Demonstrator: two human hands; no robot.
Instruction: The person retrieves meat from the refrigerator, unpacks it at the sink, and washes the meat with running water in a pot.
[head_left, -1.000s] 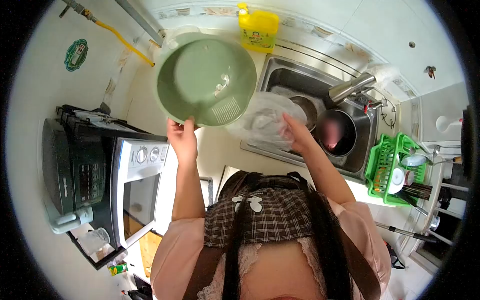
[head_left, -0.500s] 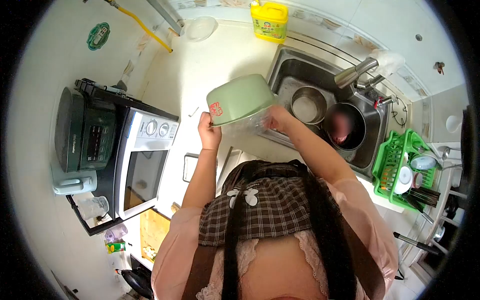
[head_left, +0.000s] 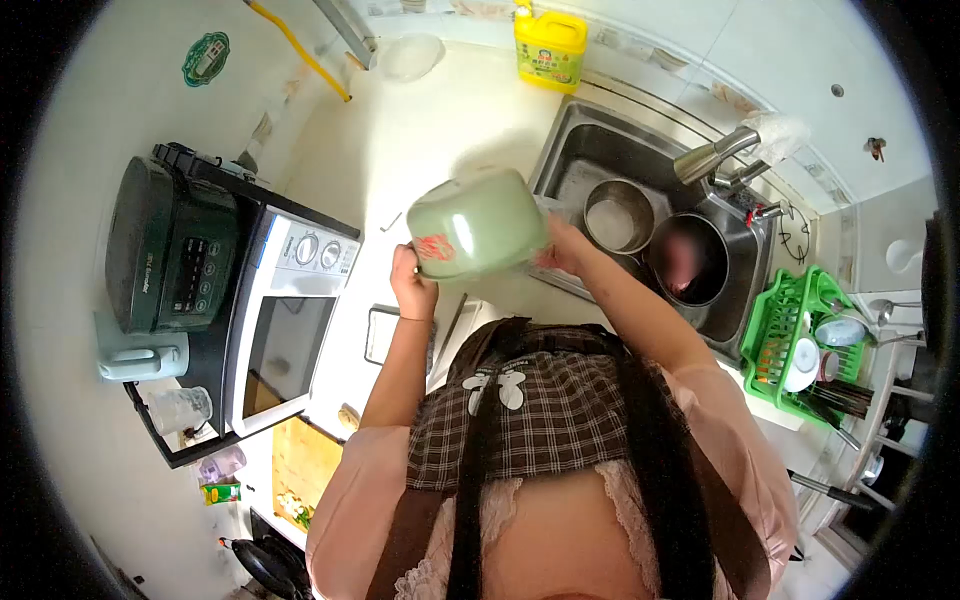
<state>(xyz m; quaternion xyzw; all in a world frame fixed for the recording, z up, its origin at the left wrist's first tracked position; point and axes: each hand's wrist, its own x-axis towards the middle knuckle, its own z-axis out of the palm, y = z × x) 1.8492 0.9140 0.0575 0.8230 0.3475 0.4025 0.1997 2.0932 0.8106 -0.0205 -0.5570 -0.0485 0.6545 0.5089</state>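
A light green basin (head_left: 480,222) with a red print on its side is tipped over the counter, its base turned up and away from me. My left hand (head_left: 412,285) is closed on its left rim. My right hand (head_left: 565,247) is closed at its right side, the fingertips partly hidden behind it. Something see-through shows beside the right hand, too unclear to name. To the right, the steel sink (head_left: 590,140) holds a metal pot (head_left: 618,215) and a dark pot (head_left: 712,262) with a blurred reddish patch inside.
A yellow jug (head_left: 550,50) and a clear lid-like disc (head_left: 410,58) stand at the back. A faucet (head_left: 715,157) reaches over the sink. The green dish rack (head_left: 785,345) is on the right. A microwave (head_left: 290,320) sits left, with a cutting board (head_left: 305,465) nearer me.
The green basin has come slightly down toward me and tilted, so more of its base shows. The see-through material under it is now mostly hidden. Both hands moved along with it.
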